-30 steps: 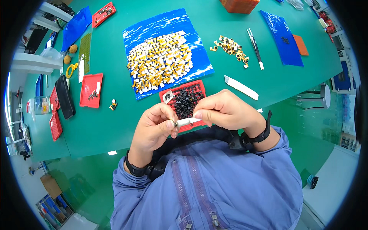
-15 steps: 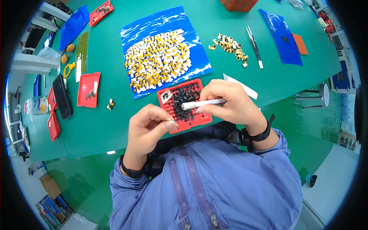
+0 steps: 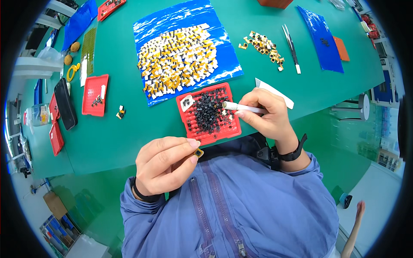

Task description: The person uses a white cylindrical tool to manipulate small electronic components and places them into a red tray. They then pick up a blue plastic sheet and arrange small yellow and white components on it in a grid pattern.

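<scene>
Between the thumb and fingers of my left hand (image 3: 161, 167) is a small yellow square piece (image 3: 198, 152) with a dark centre, just off the near edge of a red tray (image 3: 214, 139). My right hand (image 3: 270, 115) grips a white pen-shaped tool (image 3: 249, 108), its blunt tip over the tray's right part. Inside the tray lies a heap of small black parts (image 3: 208, 112), with a few pale bits at its right side and a white patch at the far left corner. Beyond the tray, many white and yellow pieces (image 3: 176, 60) cover a blue sheet (image 3: 223, 51).
Tweezers (image 3: 292, 49) lie right of a pile of yellow square pieces (image 3: 266, 47). A white blade-shaped piece (image 3: 275, 93) rests behind my right hand. To the left are a second red tray (image 3: 88, 96) and a black case (image 3: 64, 103). Another person's arm (image 3: 355, 228) shows at lower right.
My left hand has drawn nearer and turned, so the yellow piece now shows. My right hand has shifted right with the tool, uncovering more of the tray. Another person's arm has appeared.
</scene>
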### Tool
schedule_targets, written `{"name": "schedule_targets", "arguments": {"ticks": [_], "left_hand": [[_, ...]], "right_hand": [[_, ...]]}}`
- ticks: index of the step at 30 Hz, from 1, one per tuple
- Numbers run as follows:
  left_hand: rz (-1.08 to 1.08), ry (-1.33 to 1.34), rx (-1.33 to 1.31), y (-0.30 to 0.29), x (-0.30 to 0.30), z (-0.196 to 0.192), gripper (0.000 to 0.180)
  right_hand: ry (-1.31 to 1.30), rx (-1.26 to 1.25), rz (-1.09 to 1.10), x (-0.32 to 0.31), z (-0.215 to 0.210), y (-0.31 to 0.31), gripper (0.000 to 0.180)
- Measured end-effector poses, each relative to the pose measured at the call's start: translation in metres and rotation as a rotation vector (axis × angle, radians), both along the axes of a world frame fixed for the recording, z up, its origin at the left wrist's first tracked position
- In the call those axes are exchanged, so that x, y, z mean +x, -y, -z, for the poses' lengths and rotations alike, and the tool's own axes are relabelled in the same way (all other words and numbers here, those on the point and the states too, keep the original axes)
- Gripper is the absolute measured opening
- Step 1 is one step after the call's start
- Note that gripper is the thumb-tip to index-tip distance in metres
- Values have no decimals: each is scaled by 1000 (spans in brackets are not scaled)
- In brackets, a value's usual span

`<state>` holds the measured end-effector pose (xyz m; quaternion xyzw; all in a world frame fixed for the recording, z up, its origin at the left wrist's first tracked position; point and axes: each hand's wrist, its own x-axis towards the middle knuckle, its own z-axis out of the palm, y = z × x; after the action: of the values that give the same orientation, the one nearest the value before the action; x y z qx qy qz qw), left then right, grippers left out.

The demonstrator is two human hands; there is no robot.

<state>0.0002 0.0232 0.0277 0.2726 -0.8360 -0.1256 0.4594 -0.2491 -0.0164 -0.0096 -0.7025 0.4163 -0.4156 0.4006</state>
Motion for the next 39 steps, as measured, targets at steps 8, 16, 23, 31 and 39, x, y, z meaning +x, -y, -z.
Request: {"name": "schedule_targets", "arguments": {"ticks": [8,16,23,31,39], "left_hand": [[-1,13,-27,0,0,1,18],[77,-68,195,0,-3,5,20],[73,-280,551,1,-16,17,17],[-87,41,465,13,-14,-3,29],[-230,85,357,19,3,-5,21]], "right_hand": [[-13,9,7,0,0,-1,11],[-44,-230,-203,15,-24,-11,28],[120,-405,-236,36,-23,-9,15],[-228,-563,-45,-16,-29,19,21],[-887,-680,58,-62,-11,58,13]]}}
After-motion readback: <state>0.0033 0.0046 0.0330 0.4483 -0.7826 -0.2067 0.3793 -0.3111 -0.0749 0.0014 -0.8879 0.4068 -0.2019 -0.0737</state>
